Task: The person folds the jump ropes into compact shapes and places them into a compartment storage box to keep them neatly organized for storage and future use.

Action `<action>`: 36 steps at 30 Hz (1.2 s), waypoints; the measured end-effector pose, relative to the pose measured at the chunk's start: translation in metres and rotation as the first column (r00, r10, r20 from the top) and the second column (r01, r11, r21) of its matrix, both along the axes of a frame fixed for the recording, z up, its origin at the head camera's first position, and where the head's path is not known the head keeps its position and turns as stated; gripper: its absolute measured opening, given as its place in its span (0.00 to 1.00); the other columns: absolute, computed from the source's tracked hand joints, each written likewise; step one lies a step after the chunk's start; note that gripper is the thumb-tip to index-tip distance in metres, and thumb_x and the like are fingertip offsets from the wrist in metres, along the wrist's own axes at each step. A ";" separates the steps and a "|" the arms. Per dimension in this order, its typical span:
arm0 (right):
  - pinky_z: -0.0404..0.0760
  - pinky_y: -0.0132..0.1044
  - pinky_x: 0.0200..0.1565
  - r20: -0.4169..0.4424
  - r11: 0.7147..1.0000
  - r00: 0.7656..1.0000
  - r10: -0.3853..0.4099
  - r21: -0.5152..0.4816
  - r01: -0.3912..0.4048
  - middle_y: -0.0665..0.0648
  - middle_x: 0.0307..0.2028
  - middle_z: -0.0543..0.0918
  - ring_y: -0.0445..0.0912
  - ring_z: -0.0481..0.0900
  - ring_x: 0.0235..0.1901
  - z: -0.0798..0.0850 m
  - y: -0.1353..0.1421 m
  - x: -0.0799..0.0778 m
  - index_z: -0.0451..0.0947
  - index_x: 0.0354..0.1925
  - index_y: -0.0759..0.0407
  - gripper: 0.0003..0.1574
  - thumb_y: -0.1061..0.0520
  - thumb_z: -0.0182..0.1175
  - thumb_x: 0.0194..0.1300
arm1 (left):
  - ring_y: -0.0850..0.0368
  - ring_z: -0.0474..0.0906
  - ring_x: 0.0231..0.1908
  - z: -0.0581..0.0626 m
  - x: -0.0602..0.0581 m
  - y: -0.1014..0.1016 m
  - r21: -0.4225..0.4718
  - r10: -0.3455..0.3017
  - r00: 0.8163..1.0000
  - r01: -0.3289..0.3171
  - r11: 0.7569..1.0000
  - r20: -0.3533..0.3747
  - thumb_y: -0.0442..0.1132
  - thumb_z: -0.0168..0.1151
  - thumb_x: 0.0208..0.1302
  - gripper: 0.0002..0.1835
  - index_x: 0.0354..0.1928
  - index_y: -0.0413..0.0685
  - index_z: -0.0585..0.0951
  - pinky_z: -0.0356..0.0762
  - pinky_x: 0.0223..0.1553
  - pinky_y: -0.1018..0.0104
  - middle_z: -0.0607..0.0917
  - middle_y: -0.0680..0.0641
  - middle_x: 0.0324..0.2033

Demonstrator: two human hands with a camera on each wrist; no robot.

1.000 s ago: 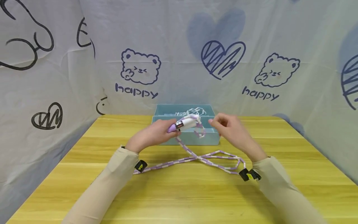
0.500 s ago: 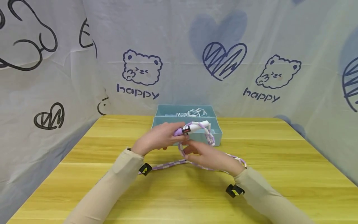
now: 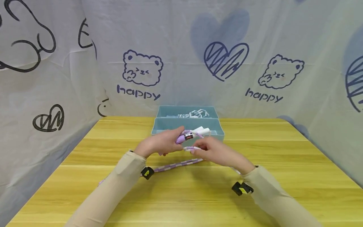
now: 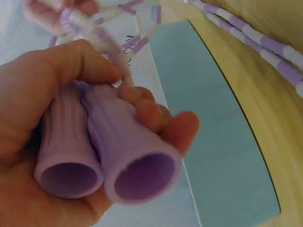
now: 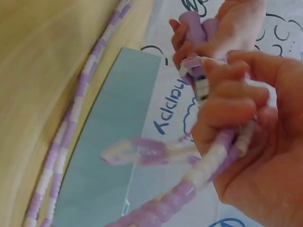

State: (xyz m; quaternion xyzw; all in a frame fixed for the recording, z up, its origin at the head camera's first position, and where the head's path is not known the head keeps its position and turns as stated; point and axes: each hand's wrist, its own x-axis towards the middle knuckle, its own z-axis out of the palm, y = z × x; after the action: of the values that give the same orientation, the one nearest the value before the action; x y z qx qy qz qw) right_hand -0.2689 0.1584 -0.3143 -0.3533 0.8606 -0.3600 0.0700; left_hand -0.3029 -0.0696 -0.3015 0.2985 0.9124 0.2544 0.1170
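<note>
Both purple-and-white handles of a beaded jump rope (image 4: 113, 125) lie side by side in my left hand (image 3: 163, 142), which grips them with the fingers curled round. In the left wrist view their hollow purple ends face the camera. My right hand (image 3: 219, 153) holds doubled strands of the purple-and-white beaded rope (image 5: 165, 203), just right of and below the handles. Part of the rope loops round the handles near the left fingers. Another doubled length of the beaded rope (image 3: 177, 165) stretches over the table, partly hidden behind the arms.
Behind the hands stands a light blue two-compartment box (image 3: 170, 122). Its back compartment holds a white beaded rope (image 3: 195, 114). The wooden table (image 3: 181, 195) reaches to a printed cloth backdrop (image 3: 181, 63) at the back and sides.
My right hand has come from the right of the handles to beneath them, then slightly right, and now grips the rope. The left hand has shifted slightly right and down, still holding the handles.
</note>
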 end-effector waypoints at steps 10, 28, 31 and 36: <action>0.65 0.32 0.25 -0.036 0.998 0.998 0.060 -0.011 -0.060 0.48 0.21 0.68 0.39 0.64 0.19 -0.002 -0.014 0.006 0.76 0.35 0.55 0.12 0.50 0.55 0.74 | 0.56 0.76 0.27 -0.013 -0.003 0.006 -0.063 -0.027 0.995 0.022 0.998 -0.094 0.45 0.71 0.61 0.27 0.54 0.50 0.65 0.77 0.30 0.61 0.79 0.47 0.35; 0.75 0.37 0.38 -0.420 0.990 0.896 -0.141 -0.083 0.117 0.44 0.39 0.77 0.41 0.73 0.37 0.003 0.001 -0.004 0.82 0.43 0.48 0.06 0.52 0.59 0.72 | 0.60 0.75 0.32 -0.012 0.002 0.017 -0.213 -0.154 0.944 0.092 0.973 -0.293 0.46 0.63 0.64 0.32 0.70 0.59 0.67 0.74 0.37 0.64 0.81 0.56 0.41; 0.75 0.40 0.43 -0.441 0.993 0.890 -0.118 -0.053 0.106 0.42 0.41 0.78 0.40 0.73 0.41 0.000 0.003 -0.007 0.81 0.43 0.46 0.06 0.50 0.58 0.72 | 0.60 0.75 0.35 -0.012 0.002 0.016 -0.195 -0.179 0.959 0.136 0.971 -0.220 0.44 0.64 0.64 0.31 0.69 0.57 0.68 0.75 0.41 0.64 0.81 0.55 0.45; 0.75 0.41 0.38 -0.326 0.996 0.941 -0.088 -0.023 0.085 0.41 0.34 0.80 0.40 0.74 0.31 -0.004 0.009 -0.008 0.78 0.43 0.41 0.09 0.45 0.51 0.75 | 0.60 0.74 0.34 -0.012 0.002 0.016 -0.129 -0.227 0.972 0.218 0.967 -0.056 0.40 0.61 0.64 0.30 0.69 0.52 0.68 0.74 0.40 0.64 0.79 0.54 0.40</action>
State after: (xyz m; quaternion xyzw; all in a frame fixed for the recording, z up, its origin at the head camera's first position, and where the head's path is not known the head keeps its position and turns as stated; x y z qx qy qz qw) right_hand -0.2770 0.1670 -0.3182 -0.3702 0.8735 -0.3029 -0.0910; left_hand -0.3011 -0.0531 -0.3130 0.4001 0.8905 0.1730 0.1305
